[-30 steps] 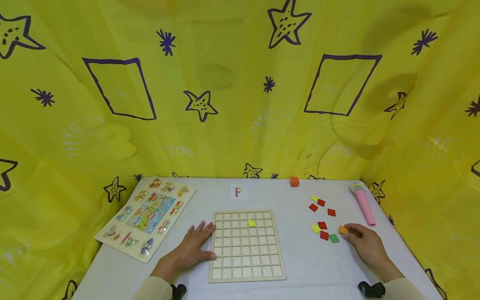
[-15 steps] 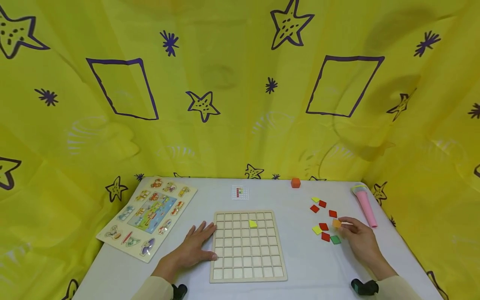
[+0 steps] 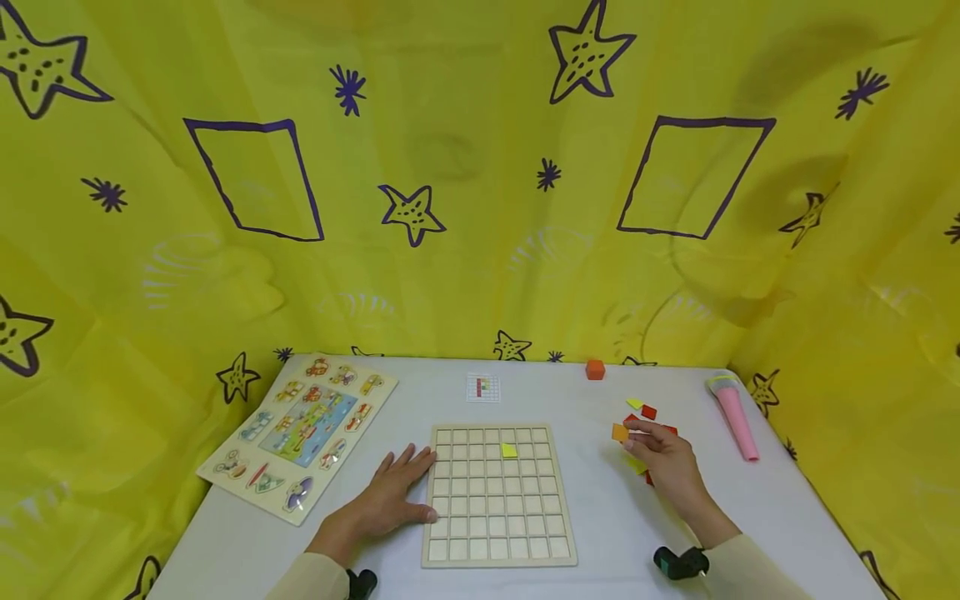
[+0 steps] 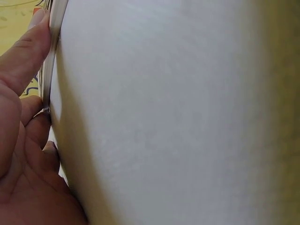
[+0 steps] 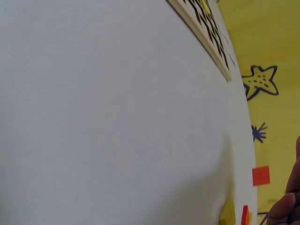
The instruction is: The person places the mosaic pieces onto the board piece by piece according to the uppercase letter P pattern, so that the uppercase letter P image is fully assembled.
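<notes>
Head view: our spread left hand (image 3: 387,500) touches the grid board (image 3: 497,505); rightward, our right hand (image 3: 669,467) pinches an orange tile (image 3: 618,432).

Over on the left of the white table (image 3: 600,533), a pale puzzle board (image 3: 307,427) lies at a slant, with small colourful pictures ringing a bluish scene in its middle. Across from it, near the right edge, I see a pink-handled microphone (image 3: 736,418) lying with its grey head toward the back, while an orange-red cube (image 3: 595,370) sits by the far edge. Behind stands a yellow curtain (image 3: 480,283) printed with dark purple stars, bursts and two four-sided outlines.
</notes>
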`<state>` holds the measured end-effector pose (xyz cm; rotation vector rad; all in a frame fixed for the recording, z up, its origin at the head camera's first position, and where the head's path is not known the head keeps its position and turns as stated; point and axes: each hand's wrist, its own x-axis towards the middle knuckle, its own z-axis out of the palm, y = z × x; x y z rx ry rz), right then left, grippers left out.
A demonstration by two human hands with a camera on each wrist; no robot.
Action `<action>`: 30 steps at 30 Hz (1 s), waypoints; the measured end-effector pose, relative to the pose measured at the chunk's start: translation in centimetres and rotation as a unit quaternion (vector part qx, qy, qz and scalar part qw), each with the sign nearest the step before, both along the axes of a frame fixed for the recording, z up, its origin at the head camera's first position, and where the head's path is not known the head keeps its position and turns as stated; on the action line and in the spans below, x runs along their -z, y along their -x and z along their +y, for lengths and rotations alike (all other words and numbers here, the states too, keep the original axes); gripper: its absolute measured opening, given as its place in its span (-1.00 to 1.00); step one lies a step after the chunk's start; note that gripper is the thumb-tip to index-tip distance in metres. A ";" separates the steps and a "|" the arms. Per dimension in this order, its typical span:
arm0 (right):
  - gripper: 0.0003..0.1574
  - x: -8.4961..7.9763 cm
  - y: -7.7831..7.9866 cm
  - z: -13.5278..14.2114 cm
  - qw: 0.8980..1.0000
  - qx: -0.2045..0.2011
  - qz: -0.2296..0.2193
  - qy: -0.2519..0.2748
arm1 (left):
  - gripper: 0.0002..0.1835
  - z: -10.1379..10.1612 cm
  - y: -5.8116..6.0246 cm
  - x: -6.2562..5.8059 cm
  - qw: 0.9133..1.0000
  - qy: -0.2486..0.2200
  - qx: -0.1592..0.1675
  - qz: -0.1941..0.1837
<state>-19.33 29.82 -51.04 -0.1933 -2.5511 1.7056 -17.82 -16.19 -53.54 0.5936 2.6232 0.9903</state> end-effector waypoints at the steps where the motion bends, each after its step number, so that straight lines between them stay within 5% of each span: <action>1: -0.52 -0.1 0.2 -0.6 1.000 0.002 -0.002 0.002 | 0.07 0.0 0.0 0.0 1.000 -0.001 0.001 0.000; 9: -0.56 0.3 1.4 -4.9 1.000 -0.005 -0.024 0.018 | 0.08 0.0 0.1 -0.1 1.000 -0.004 0.001 -0.006; 30: -0.74 1.5 3.6 -14.8 0.994 -0.104 -0.002 0.027 | 0.07 0.1 0.0 -0.2 1.000 -0.004 -0.004 -0.009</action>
